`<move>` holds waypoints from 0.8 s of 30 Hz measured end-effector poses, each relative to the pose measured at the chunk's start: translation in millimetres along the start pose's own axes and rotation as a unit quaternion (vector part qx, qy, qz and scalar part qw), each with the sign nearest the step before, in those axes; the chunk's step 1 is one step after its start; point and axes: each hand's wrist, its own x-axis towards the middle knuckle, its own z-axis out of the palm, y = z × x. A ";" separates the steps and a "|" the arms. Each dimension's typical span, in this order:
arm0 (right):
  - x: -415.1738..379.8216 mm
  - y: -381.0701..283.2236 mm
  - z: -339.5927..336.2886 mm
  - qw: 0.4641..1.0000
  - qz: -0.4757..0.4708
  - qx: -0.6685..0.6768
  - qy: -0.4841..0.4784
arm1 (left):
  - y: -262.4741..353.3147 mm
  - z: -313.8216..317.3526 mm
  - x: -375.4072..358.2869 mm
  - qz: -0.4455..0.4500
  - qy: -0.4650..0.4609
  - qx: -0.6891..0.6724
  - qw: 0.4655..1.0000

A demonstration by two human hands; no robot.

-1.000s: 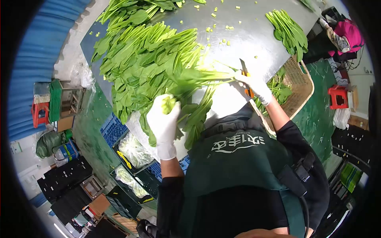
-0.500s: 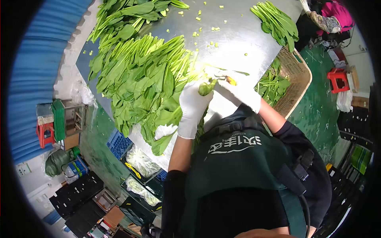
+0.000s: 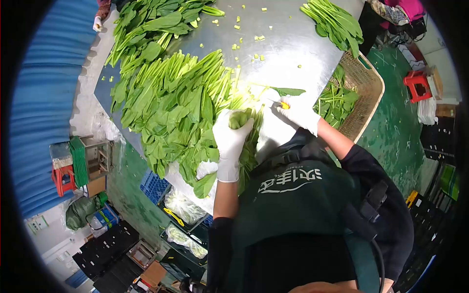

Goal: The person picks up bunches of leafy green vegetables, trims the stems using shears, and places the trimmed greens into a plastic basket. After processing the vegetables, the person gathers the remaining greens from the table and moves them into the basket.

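Left hand (image 3: 228, 139) wraps snugly round a bunch (image 3: 239, 118) mid-frame; right hand (image 3: 301, 116) is closed on a knife (image 3: 284, 105) nearby. I'd point the blade away from those fingers, tbh.

Left hand (image 3: 230, 141), white-gloved, closed round a bunch of greens (image 3: 239, 119), just beside the big leafy pile (image 3: 168, 105) on a shiny metal table (image 3: 273, 39); right hand (image 3: 300, 116), also gloved, grips a small knife (image 3: 284, 105) with a yellow-orange handle, the blade partly lost in glare. Cut stem bits (image 3: 259, 38) scattered across the metal, a smaller bundle (image 3: 337, 24) near the far right edge, and a tan plastic basket (image 3: 364, 97) with loose leaves (image 3: 337, 100) inside, right of the knife hand. Red stool (image 3: 417, 86) on green floor (image 3: 391, 127), far right; another person's gloved hand (image 3: 97, 23), upper left.
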 end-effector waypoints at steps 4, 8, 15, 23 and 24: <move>2.0 -42.5 3.1 0.955 -0.226 0.141 0.133 | 4.3 4.6 1.1 0.012 0.020 0.035 0.999; 12.5 -58.5 12.8 0.899 -0.204 0.370 0.118 | 21.2 -15.2 6.5 -0.083 -0.057 -0.039 0.994; 7.6 -72.9 -5.2 0.936 -0.231 0.255 0.074 | 38.6 -19.6 15.8 -0.130 -0.066 -0.155 0.977; -30.4 -61.3 -44.8 0.975 -0.165 0.139 0.049 | 43.2 -3.6 20.0 -0.009 -0.126 0.046 0.991; -40.5 -73.5 -55.5 0.974 -0.147 0.172 0.030 | 45.3 -3.4 20.2 -0.005 -0.144 0.067 0.987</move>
